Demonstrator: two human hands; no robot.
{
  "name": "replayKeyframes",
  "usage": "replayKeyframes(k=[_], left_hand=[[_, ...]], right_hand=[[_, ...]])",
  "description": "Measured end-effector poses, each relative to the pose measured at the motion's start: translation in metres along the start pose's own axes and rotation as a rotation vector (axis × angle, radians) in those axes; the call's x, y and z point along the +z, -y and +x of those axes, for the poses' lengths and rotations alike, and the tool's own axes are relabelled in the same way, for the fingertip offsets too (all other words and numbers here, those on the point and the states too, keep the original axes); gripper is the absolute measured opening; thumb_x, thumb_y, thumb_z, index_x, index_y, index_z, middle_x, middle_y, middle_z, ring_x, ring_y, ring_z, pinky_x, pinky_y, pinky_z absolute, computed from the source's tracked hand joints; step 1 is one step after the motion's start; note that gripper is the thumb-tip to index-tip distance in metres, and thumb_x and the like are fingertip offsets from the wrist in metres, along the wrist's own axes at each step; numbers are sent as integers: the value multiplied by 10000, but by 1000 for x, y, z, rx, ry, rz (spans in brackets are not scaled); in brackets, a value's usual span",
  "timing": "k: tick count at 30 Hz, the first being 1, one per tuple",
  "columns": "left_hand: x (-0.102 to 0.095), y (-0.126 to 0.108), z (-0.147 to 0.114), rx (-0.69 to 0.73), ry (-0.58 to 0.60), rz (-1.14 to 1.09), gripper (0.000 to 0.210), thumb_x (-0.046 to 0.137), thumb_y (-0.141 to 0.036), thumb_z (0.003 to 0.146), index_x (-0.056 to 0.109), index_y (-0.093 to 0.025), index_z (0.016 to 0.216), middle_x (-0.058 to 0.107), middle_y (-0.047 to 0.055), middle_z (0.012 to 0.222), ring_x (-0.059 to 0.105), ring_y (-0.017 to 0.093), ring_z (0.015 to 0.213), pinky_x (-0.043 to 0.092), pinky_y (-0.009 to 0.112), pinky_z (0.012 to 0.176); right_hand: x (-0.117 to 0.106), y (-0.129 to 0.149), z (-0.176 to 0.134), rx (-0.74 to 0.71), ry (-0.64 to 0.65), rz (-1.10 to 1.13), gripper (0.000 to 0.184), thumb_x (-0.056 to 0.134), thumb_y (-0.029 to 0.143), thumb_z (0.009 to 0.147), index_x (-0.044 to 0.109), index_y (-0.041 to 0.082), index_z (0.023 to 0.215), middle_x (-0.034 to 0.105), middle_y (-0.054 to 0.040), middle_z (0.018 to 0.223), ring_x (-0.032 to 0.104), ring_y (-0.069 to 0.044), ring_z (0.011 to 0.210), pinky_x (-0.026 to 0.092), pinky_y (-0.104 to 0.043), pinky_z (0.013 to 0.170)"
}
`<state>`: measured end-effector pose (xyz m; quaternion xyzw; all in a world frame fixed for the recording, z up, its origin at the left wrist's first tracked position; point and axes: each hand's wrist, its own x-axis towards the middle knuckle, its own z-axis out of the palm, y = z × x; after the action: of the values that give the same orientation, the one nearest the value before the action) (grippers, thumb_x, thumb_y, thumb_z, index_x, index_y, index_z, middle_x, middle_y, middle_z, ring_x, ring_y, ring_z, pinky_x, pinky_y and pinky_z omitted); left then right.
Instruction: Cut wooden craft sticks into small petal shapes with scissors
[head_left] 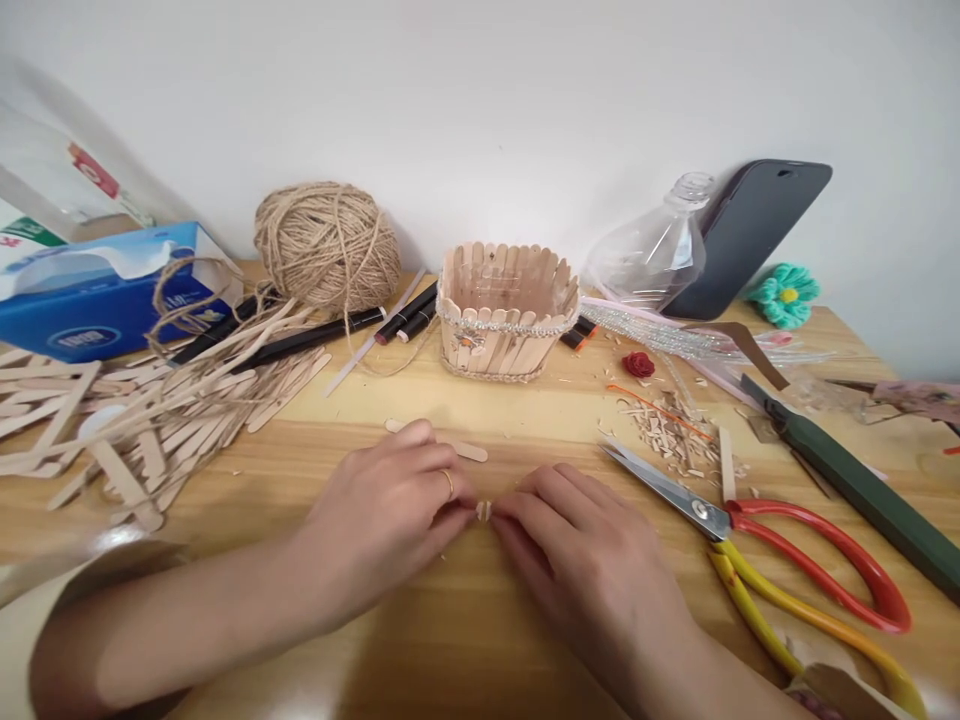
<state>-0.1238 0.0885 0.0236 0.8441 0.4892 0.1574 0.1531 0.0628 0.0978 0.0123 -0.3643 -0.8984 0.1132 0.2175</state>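
My left hand and my right hand meet low over the table, fingertips nearly touching. Small pale pieces of craft stick show between them, pinched from both sides; most of what the fingers hold is covered. Just behind my left hand lies a whole craft stick, partly hidden by the knuckles. Scissors with red and yellow handles rest blades open to the right of my right hand. Farther back stands a small craft-stick basket with a silvery trim round it.
Loose craft sticks, a blue tissue pack and a twine ball fill the left. On the right are wood scraps, a red rose, a cut plastic bottle, a phone and a green glue gun or tool.
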Motion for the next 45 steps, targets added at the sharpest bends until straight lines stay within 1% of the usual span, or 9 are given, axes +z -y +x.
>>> replayKeyframes(k=[4,11,15,19,25,30,34,39,45], left_hand=[[2,0,-1,4,-17,-18,171,543,-209,858,662,-177,740,696,39,839,561,198,820,461,313,680],[4,1,0,0,-4,6,189,530,-224,860,672,-189,740,690,28,789,571,195,799,469,320,695],[2,5,-2,-16,-6,-102,136,562,-201,839,660,-184,747,683,20,750,571,204,798,461,346,730],[-4,8,-2,-55,-59,-176,78,577,-147,814,620,-183,760,676,0,730,544,181,743,440,297,649],[-7,10,-1,49,-70,-169,132,527,-151,853,612,-188,759,646,2,706,506,167,705,425,288,624],[-3,8,2,52,-75,-142,176,495,-204,884,626,-200,767,679,15,780,545,187,787,449,311,685],[0,7,6,60,-12,-71,190,480,-229,891,661,-259,839,688,0,846,528,186,802,438,281,639],[4,9,10,41,84,-22,138,537,-263,856,673,-280,837,670,-12,873,485,191,788,401,270,593],[-1,7,17,-9,164,-72,152,542,-250,858,686,-294,834,653,-10,883,458,190,816,389,275,631]], right_hand=[[1,0,2,-7,1,7,263,456,113,883,656,161,719,605,-39,668,530,-176,631,400,-294,581],[1,1,3,-5,-22,31,285,444,122,895,658,156,711,602,-38,647,526,-169,608,404,-288,559],[0,1,3,1,-51,67,262,463,120,888,662,156,722,607,-37,643,531,-165,597,408,-281,543],[-7,-1,4,10,-66,89,220,482,118,883,654,160,753,609,-36,650,532,-162,590,406,-272,529],[-13,-6,2,-2,-67,38,181,499,89,860,656,148,792,615,-45,655,528,-171,599,419,-285,521],[-20,-9,-3,6,-63,-4,160,497,125,885,644,161,831,622,-42,669,541,-169,605,438,-294,529],[-37,-14,-4,65,-107,-24,142,497,168,904,638,188,892,647,-45,736,587,-164,645,478,-291,583],[-59,-23,-5,21,-40,-125,138,490,166,904,596,205,983,662,-45,812,632,-174,715,511,-294,662],[-66,-25,-8,17,-48,-159,149,483,171,905,599,187,997,656,-56,827,633,-186,749,511,-310,688]])
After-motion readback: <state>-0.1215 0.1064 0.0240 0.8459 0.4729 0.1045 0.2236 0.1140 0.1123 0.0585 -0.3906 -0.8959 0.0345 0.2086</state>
